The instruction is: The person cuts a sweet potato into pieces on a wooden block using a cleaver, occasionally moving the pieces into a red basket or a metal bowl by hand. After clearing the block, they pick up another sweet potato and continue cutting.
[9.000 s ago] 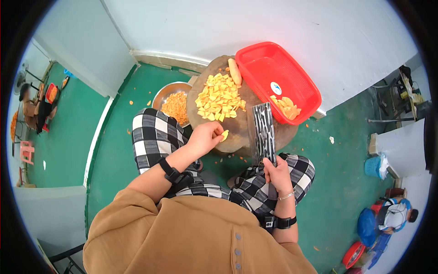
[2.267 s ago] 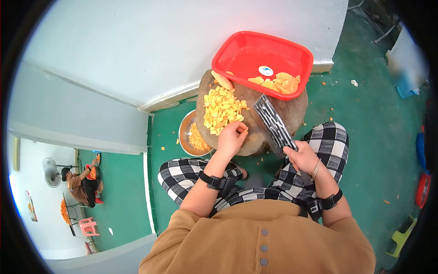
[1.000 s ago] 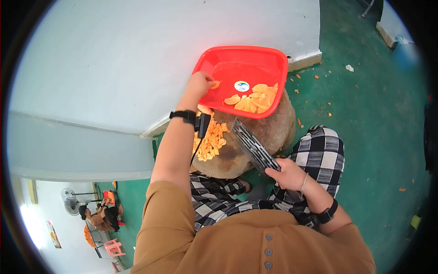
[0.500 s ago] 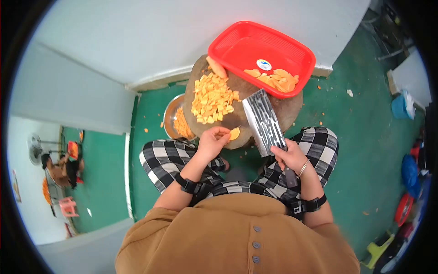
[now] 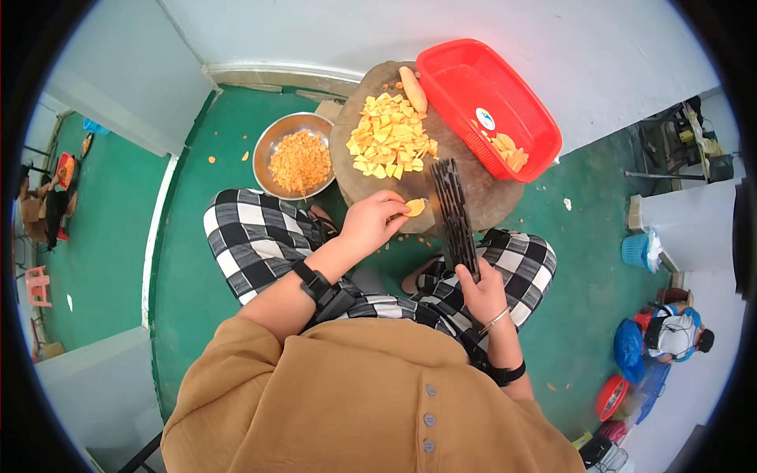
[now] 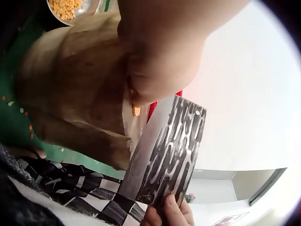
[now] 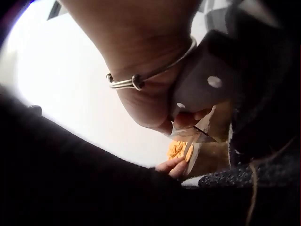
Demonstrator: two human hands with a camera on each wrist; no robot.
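A round wooden chopping block [image 5: 485,206] stands before my knees, with a heap of diced orange-yellow vegetable [image 5: 389,135] on it. My left hand [image 5: 367,227] pinches a thin orange vegetable slice [image 5: 415,207] between thumb and fingers over the near edge of the block. To the right of it, my right hand [image 5: 482,295] grips a cleaver [image 5: 455,217] by the handle, blade pointing away over the block. The left wrist view shows the cleaver's dark, streaked blade [image 6: 171,148] broadside. Beyond the dice lies a whole peeled root [image 5: 412,90].
A red plastic basket [image 5: 445,59] rests partly on the block's far right, with vegetable slices [image 5: 509,152] inside. On the floor at left stands a metal bowl [image 5: 264,158] of chopped orange bits [image 5: 300,162]. A wall [image 5: 347,31] rises behind. Other people sit far off on both sides.
About a second ago my left hand was inside the red basket on a slice; it has come back to the block's near edge with one. The cleaver has turned more edge-on to the head view.
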